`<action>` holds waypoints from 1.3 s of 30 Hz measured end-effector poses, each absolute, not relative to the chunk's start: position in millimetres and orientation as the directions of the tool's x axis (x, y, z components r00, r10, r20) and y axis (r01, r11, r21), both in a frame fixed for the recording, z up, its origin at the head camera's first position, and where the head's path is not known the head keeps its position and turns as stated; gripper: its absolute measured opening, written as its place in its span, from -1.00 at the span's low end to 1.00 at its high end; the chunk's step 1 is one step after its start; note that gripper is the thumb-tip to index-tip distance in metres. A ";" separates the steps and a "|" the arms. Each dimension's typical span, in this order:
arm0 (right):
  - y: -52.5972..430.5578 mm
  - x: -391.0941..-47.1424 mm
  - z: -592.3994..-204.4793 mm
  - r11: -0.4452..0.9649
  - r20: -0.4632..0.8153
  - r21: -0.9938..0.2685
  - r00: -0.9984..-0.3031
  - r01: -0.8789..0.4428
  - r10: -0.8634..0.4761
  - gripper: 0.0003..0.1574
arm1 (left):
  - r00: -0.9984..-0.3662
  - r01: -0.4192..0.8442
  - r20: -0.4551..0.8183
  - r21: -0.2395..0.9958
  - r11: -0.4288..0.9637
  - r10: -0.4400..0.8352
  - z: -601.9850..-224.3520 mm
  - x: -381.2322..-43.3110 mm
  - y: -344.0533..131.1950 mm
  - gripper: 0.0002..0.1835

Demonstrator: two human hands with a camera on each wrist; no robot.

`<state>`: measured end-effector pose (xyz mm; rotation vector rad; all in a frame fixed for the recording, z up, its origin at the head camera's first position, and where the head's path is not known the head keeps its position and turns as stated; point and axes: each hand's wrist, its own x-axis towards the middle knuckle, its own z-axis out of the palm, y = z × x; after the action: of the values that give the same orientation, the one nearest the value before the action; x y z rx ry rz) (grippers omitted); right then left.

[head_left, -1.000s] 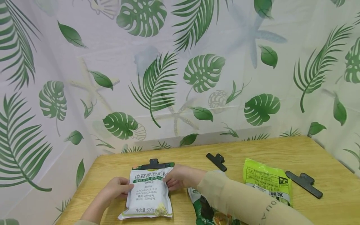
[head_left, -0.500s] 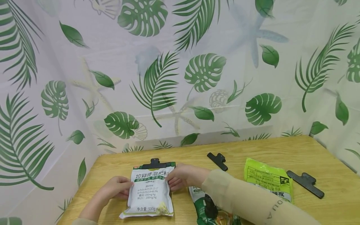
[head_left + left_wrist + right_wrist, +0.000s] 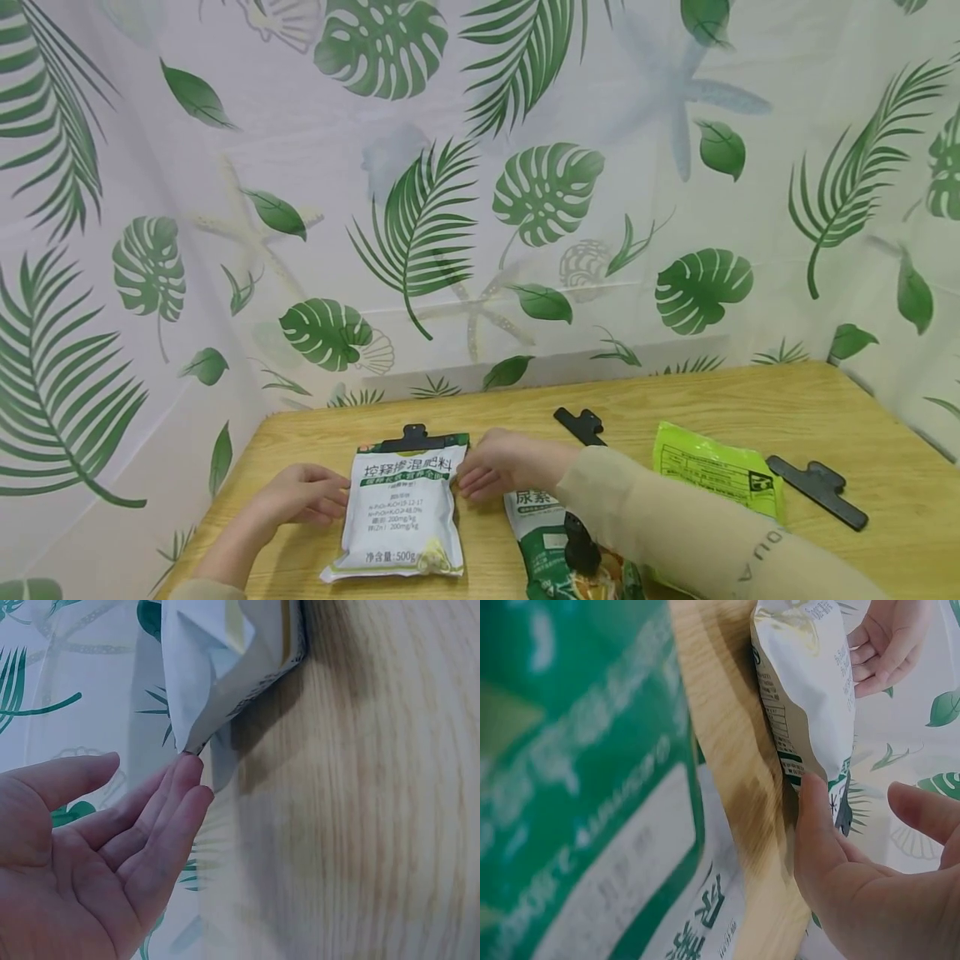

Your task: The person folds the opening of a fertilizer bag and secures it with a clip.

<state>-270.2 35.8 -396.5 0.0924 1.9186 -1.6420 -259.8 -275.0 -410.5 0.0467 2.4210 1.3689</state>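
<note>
A white fertilizer bag (image 3: 405,521) with printed text and a green band lies on the wooden table, a black bag clip (image 3: 414,438) across its top edge. On its left is my left hand (image 3: 306,497), fingers loosely extended and thumb apart; in the left wrist view its fingertips (image 3: 196,780) are close to the bag's edge, and contact is unclear. My right hand (image 3: 504,468) is at the bag's upper right side with relaxed fingers and holds nothing. In the right wrist view, the thumb and fingers of the right hand (image 3: 877,881) are spread apart near the clipped end.
A green-and-white bag (image 3: 542,550) with a black clip (image 3: 580,543) lies partly under the right forearm. A yellow-green bag (image 3: 708,462) is farther right. Loose black clips lie on the table, one at the back (image 3: 580,425) and one at right (image 3: 817,492). Leaf-print fabric stands behind.
Both hands have let go of the white bag's sides and moved slightly outward, the left to the left and the right to the right. The bag stays in place.
</note>
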 end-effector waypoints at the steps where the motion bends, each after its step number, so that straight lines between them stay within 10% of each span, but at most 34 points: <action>1: 37.6 -270.2 -395.6 0.231 -0.476 -0.878 -0.815 0.419 -0.330 -0.71 | -0.935 -0.142 -0.288 0.838 0.527 0.207 -409.8 -260.2 -275.4 -0.56; 39: 79.5 -269.4 -393.1 0.272 -0.463 -0.878 -0.840 0.393 -0.281 -0.70 | -0.937 -0.089 -0.253 0.838 0.539 0.240 -401.9 -278.6 -224.1 -0.67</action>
<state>-269.4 79.5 -393.1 0.1001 2.0023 -1.6145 -278.6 -224.1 -401.9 0.1245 2.4419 1.3577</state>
